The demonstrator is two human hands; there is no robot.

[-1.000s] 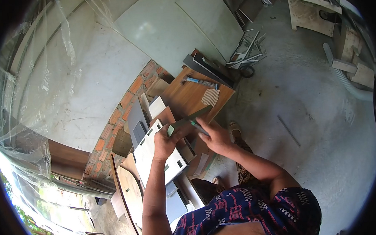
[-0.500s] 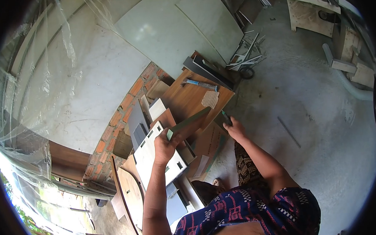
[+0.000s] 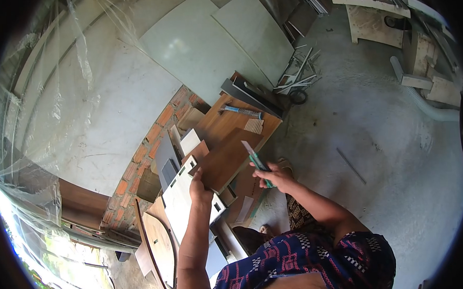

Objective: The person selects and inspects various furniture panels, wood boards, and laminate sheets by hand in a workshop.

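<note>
Over a low pile of offcuts, the left hand (image 3: 200,186) is clamped on the near lower corner of a brown panel (image 3: 226,159), thumb on its face, holding it tilted up above the pile. The right hand (image 3: 278,177) is closed around a green-handled cutter (image 3: 258,164), whose pale tip points up and away just beside the panel's right edge; whether tip and edge touch cannot be told. Judged from this, the step is bringing the cutter to that edge. Doing it well calls for a firm, unmoving grip on the corner, a shallow angle along the edge, and left fingers kept clear of the tip's line. The panel is a flat, thin rectangle with a smooth wood-grain laminate face and crisp corners, so it likely chips if pried. Under the left wrist lies a white board (image 3: 182,201), matte, with small rectangular slots cut through it. Beyond the panel, a wood-grain counter (image 3: 221,123) carries a hammer (image 3: 243,111) with a blue grip and a small ribbed, tan pad (image 3: 253,125). Dark grey strips lean at its far end. To the left runs a rough red brick wall (image 3: 151,145); large glossy pale sheets (image 3: 206,42) stand behind, and the concrete floor (image 3: 375,117) is grey and dusty.
</note>
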